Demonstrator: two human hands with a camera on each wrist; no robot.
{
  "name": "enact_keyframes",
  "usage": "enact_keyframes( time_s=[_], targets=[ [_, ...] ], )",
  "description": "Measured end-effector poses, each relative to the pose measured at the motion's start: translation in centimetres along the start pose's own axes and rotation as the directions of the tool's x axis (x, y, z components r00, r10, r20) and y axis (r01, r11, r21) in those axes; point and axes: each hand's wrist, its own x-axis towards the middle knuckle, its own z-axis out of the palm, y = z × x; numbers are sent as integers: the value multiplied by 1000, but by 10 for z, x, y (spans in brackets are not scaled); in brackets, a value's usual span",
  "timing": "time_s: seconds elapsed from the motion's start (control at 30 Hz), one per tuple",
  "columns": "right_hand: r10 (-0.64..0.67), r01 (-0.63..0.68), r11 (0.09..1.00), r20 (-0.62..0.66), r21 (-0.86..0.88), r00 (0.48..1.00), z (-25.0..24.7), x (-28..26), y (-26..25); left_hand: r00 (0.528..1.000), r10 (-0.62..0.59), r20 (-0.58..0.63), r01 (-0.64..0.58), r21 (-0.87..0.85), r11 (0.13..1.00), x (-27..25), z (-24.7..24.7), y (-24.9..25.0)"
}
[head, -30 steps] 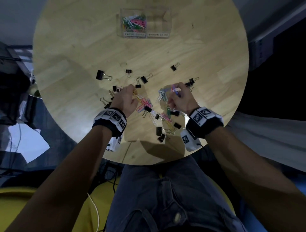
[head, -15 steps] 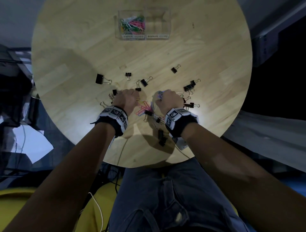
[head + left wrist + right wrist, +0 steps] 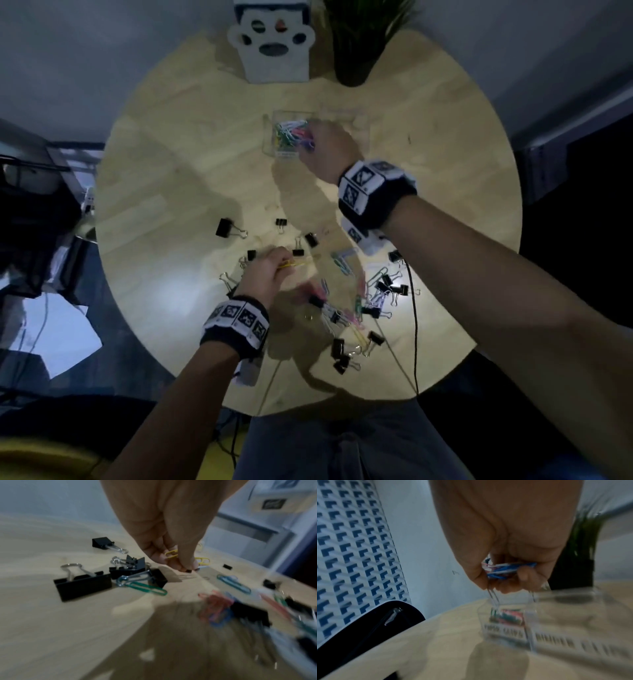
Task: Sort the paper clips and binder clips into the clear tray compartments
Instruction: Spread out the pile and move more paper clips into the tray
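- Your round wood table [image 3: 178, 178] sits by a pale wall; a white box [image 3: 274, 61] and one plant [image 3: 356, 41] stand at the back.
- Your left hand [image 3: 265, 279] pinches yellow clips [image 3: 171, 553].
- Black clips [image 3: 224, 228] lie scattered, too many to count.
- Your right hand [image 3: 329, 150] pinches blue clips [image 3: 506, 568] over the tray [image 3: 269, 137].

A round, pale wooden table [image 3: 191, 164] carries two things at its far edge — a white paw-print cutout box [image 3: 274, 51] beside a dark-potted green plant [image 3: 356, 41].
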Motion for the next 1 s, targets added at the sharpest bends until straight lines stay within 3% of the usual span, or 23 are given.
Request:
enact_keyframes(
  time_s=[0.1,0.23,0.33,0.4,0.53,0.67,0.73,0.8,0.9,1.0],
  targets=[
    [-22,25,990,24,-140,999,-2,43,-5,989,-68,-129,52,-122,991,10,-15,0],
    [-12,43,971,131,-235,991,5,64,-9,968,-131,-213,132,-8,991,48,-48,12],
    [-2,24,989,151,-146,989,8,63,-3,940,-131,-315,138,-2,990,84,-73,33],
    [8,-7,1000,61,-23,998,6,55,5,937,-93,-337,112,37,993,106,-85,47],
    [104,-55,972,-211,226,972,1,16,27,953,-25,-300,67,130,989,148,-95,71],
    [251,-153,914,-225,376,941,19,-32,49,995,-10,-96,41,333,942,170,-94,80],
    [319,-213,865,-172,453,932,30,-56,56,996,20,-86,12,358,934,168,-94,82],
    [315,-214,859,-151,465,937,39,-82,60,985,90,-149,-42,301,953,155,-93,77],
    [274,-197,887,-134,417,952,56,-118,66,956,114,-269,-67,178,982,112,-83,58],
    [244,-218,895,-19,389,970,74,-142,68,943,229,-242,-175,223,959,53,-61,39]
  ],
)
